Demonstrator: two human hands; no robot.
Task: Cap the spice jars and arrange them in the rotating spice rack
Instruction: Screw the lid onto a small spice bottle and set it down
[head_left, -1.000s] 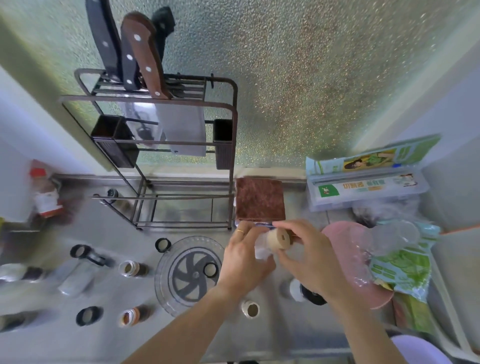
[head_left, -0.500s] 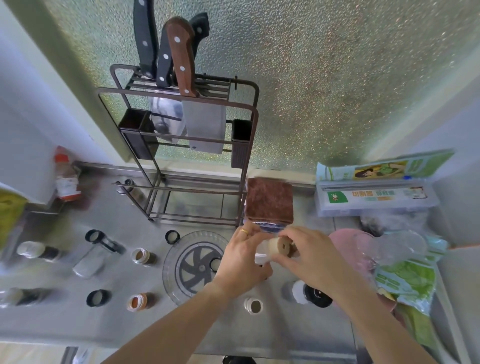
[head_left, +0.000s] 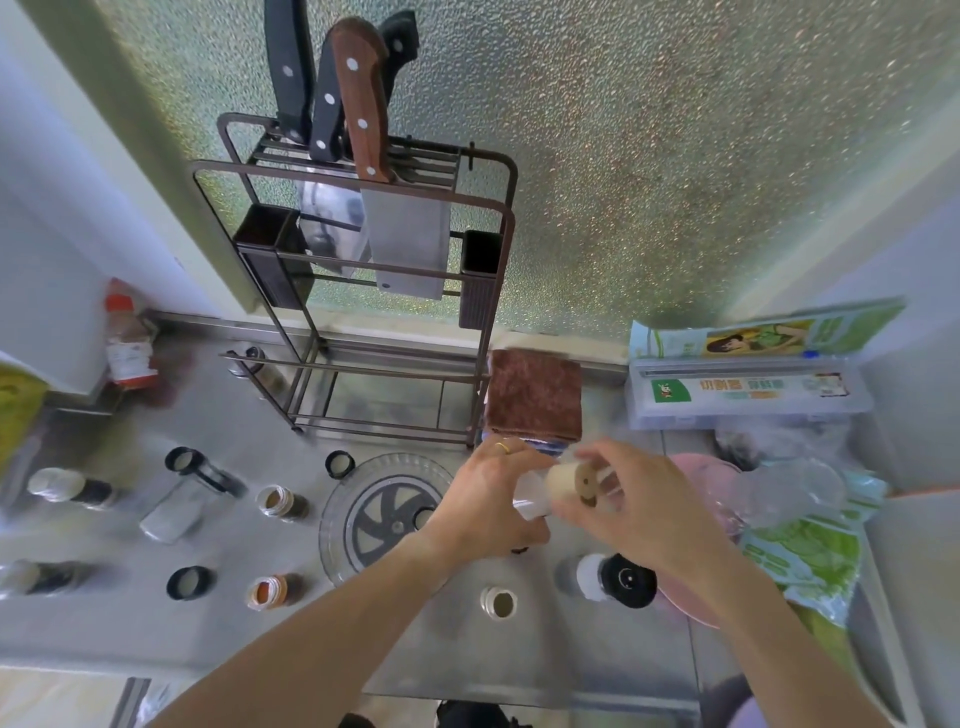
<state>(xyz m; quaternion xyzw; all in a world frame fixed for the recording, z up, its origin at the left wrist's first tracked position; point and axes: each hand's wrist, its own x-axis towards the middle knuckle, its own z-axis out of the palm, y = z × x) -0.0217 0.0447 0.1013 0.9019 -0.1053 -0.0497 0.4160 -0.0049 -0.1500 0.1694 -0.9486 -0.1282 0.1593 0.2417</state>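
Wooden cap (head_left: 569, 480) meets clear jar (head_left: 530, 496) above the steel bench (head_left: 519, 654): since a second ago the right hand (head_left: 631, 501) has closed further round the cap, pressing it on, while the left hand (head_left: 480, 506) stays wrapped about the jar. Capping looks nearly done. Just left of the left hand lies the rotating spice rack (head_left: 384, 512), near empty. Farther left, open jars (head_left: 280, 501) and loose black caps (head_left: 189, 582) wait; a capped jar (head_left: 605, 577) lies below the right hand.
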